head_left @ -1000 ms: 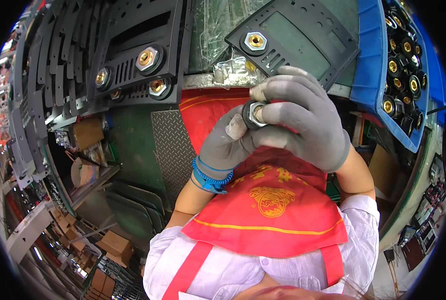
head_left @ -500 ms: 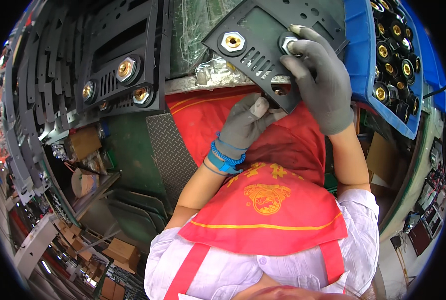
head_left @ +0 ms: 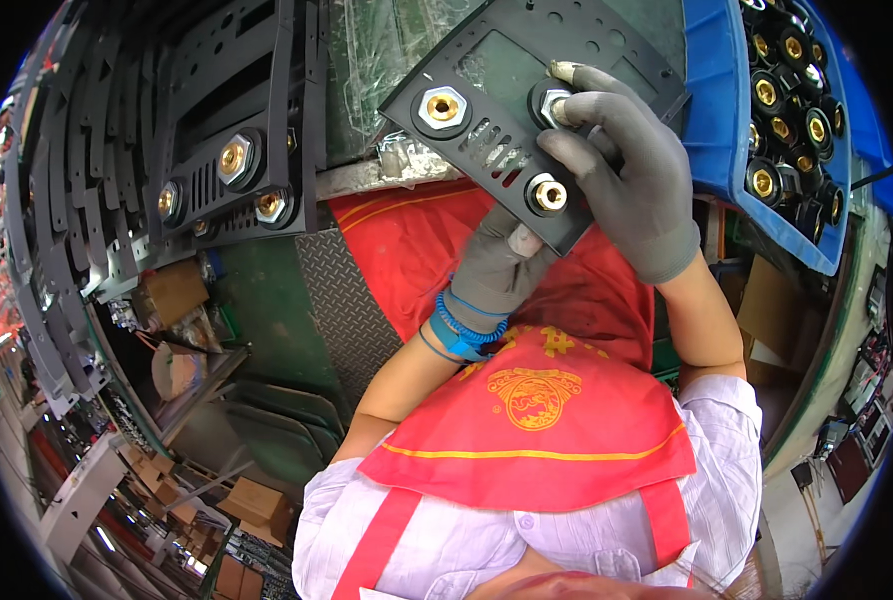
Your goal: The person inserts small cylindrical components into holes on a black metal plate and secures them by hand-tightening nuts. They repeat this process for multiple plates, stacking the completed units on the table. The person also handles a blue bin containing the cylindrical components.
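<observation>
A black metal panel, slotted and drilled with holes, lies tilted before me. My left hand, in a grey glove, grips its near corner with the thumb at the edge; the other fingers are hidden beneath. A brass fitting stands up through the hole above that hand. My right hand, gloved as well, pinches a hex nut on the panel's right fitting between thumb and fingers. Another brass fitting with a silver hex nut sits at the panel's left.
On the right is a blue bin full of black-and-brass fittings. Left of me stands another black panel with nutted fittings, beside a row of stacked black metal plates. Clear plastic film covers the green bench.
A brass fitting has come up through the near hole. The panel has shifted slightly left, and my left hand has slid farther under it. My right hand stays at the nut.
</observation>
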Demonstrator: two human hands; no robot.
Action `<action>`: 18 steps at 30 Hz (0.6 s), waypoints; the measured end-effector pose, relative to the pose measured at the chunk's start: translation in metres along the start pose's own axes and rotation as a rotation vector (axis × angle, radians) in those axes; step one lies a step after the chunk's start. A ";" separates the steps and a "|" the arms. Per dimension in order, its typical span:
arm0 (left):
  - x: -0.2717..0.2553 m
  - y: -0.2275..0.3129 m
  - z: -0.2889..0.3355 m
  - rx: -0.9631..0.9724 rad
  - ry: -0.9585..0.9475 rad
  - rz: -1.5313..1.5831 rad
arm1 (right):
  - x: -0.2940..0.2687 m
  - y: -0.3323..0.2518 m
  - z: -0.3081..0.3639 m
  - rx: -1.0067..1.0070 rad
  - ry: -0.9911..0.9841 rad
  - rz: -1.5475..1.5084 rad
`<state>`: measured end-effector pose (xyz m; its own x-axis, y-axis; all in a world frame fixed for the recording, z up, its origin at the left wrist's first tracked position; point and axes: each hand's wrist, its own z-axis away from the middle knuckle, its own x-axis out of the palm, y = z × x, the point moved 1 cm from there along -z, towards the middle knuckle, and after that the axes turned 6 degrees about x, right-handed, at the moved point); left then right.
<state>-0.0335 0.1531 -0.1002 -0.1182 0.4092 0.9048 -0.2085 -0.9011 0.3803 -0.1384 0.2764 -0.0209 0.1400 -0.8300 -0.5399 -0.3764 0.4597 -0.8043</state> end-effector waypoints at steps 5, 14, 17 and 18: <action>0.001 0.012 -0.001 0.085 -0.062 -0.071 | -0.012 -0.007 0.003 0.172 -0.150 -0.313; 0.010 0.026 0.004 0.006 -0.032 -0.194 | -0.034 -0.027 0.005 -0.270 -0.364 0.227; 0.017 0.026 0.003 0.038 -0.021 -0.172 | -0.027 -0.015 0.001 -0.446 -0.343 0.256; 0.021 0.028 0.003 0.056 0.002 -0.175 | -0.027 -0.016 0.002 -0.443 -0.345 0.276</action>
<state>-0.0393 0.1361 -0.0702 -0.0867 0.5609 0.8233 -0.1722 -0.8224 0.5422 -0.1348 0.2921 0.0061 0.2433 -0.5154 -0.8217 -0.7747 0.4065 -0.4844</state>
